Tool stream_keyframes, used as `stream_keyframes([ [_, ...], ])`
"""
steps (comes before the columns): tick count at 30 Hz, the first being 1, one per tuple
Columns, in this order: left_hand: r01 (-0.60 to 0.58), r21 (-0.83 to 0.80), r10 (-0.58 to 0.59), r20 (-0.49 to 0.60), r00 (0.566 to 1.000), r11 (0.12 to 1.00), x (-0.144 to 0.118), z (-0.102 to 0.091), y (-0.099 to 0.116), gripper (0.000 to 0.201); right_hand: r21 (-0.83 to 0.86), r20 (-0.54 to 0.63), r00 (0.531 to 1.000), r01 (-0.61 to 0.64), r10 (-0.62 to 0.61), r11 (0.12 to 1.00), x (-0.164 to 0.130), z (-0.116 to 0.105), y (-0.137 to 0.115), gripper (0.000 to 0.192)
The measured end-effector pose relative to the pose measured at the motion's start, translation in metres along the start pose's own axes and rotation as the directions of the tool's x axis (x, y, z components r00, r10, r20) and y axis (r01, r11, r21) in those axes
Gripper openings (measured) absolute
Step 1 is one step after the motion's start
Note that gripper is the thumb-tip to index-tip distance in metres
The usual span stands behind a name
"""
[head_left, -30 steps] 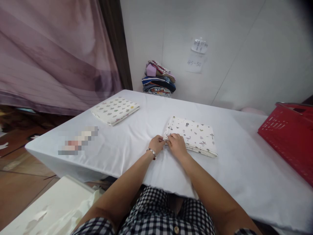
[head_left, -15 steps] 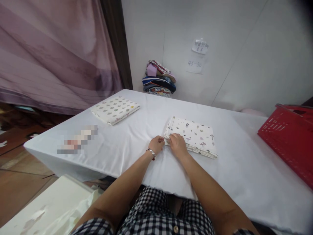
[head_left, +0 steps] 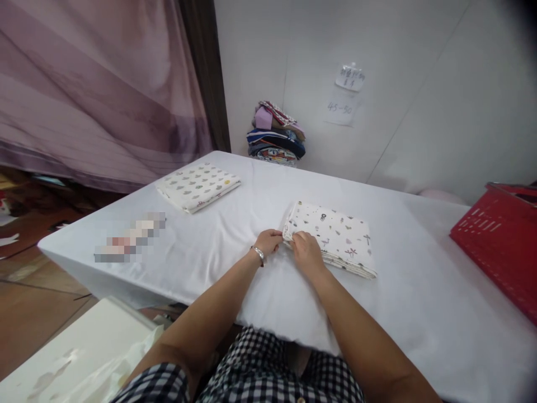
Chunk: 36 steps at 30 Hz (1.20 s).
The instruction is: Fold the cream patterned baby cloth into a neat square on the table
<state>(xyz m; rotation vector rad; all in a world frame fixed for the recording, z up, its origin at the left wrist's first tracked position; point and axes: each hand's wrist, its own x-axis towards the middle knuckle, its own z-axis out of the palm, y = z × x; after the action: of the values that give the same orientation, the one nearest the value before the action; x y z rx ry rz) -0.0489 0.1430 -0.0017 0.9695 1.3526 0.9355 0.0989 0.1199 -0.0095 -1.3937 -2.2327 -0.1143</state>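
A folded white cloth (head_left: 335,232) printed with small plants and figures lies flat on the white-covered table (head_left: 235,224) in front of me. My left hand (head_left: 269,241), with a bracelet at the wrist, pinches the cloth's near left corner. Close beside it, my right hand (head_left: 308,252) has its fingers bent over the cloth's near edge, also gripping it. Its fingertips are partly hidden. Farther left lies a second folded white cloth (head_left: 201,186) with grey shapes and a small yellow mark.
At the right stands a red plastic basket (head_left: 495,240). A pile of folded fabrics (head_left: 277,134) is against the wall behind the table. A blurred-out item (head_left: 130,238) lies at the table's left. A pale surface (head_left: 84,352) sits below on the left.
My left hand has shifted slightly up toward the cloth's corner. The right hand stays on the near edge. The view has turned a little, so the basket appears farther right.
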Motion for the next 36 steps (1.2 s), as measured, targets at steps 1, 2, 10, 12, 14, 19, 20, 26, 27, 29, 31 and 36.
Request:
stream_keyframes([
  [1, 0.008, 0.011, -0.008, -0.018, 1.000, 1.000, 0.001, 0.001, -0.001, 0.018, -0.009, 0.002, 1.000, 0.003, -0.003, 1.000, 0.000, 0.001, 0.000, 0.021],
  [2, 0.006, 0.005, -0.006, -0.031, 1.000, 1.000, 0.002, 0.001, -0.003, 0.019, -0.013, -0.006, 1.000, 0.000, 0.000, 1.000, 0.000, 0.001, -0.001, 0.020],
  [10, -0.082, -0.154, 0.072, -0.071, 0.995, 0.985, -0.001, 0.006, -0.008, 0.021, -0.046, 0.022, 1.000, 0.002, -0.001, 0.999, -0.001, 0.002, -0.004, 0.012],
  [12, -0.088, -0.167, 0.079, -0.061, 0.995, 0.982, -0.003, 0.006, -0.007, 0.022, -0.040, 0.027, 1.000, 0.005, -0.004, 0.999, -0.001, 0.004, -0.004, 0.010],
  [14, -0.109, -0.184, 0.102, -0.045, 0.994, 0.977, -0.005, 0.005, -0.006, 0.023, -0.030, 0.018, 1.000, -0.011, 0.012, 0.999, -0.001, 0.005, -0.003, 0.009],
  [19, -0.181, -0.203, 0.174, -0.053, 0.983, 0.962, -0.005, 0.001, -0.006, 0.021, 0.073, -0.029, 0.994, -0.101, 0.104, 0.992, -0.001, 0.007, 0.000, 0.010],
  [20, -0.182, -0.188, 0.173, -0.065, 0.983, 0.965, -0.005, -0.001, -0.007, 0.020, 0.103, -0.033, 0.991, -0.122, 0.126, 0.987, 0.000, 0.007, 0.000, 0.010],
  [26, -0.060, -0.016, 0.061, 0.082, 0.995, 0.998, -0.008, 0.000, -0.013, 0.020, 0.187, -0.050, 0.985, -0.155, 0.167, 0.970, 0.000, 0.006, 0.002, 0.015],
  [27, -0.046, 0.022, 0.044, 0.092, 0.995, 0.999, -0.009, 0.001, -0.013, 0.021, 0.189, -0.051, 0.985, -0.152, 0.164, 0.970, 0.001, 0.006, 0.003, 0.015],
  [29, -0.046, 0.129, 0.038, 0.061, 0.997, 0.991, -0.010, 0.004, -0.013, 0.022, 0.192, -0.055, 0.986, -0.147, 0.160, 0.970, 0.001, 0.007, 0.004, 0.016],
  [31, -0.067, 0.251, 0.067, 0.012, 0.998, 0.966, -0.010, 0.007, -0.013, 0.024, 0.192, -0.060, 0.985, -0.149, 0.163, 0.970, 0.000, 0.009, 0.005, 0.016],
  [36, -0.084, 0.358, 0.085, 0.013, 0.996, 0.930, -0.010, 0.008, -0.013, 0.029, 0.196, -0.081, 0.983, -0.146, 0.164, 0.970, -0.001, 0.008, 0.006, 0.014],
])
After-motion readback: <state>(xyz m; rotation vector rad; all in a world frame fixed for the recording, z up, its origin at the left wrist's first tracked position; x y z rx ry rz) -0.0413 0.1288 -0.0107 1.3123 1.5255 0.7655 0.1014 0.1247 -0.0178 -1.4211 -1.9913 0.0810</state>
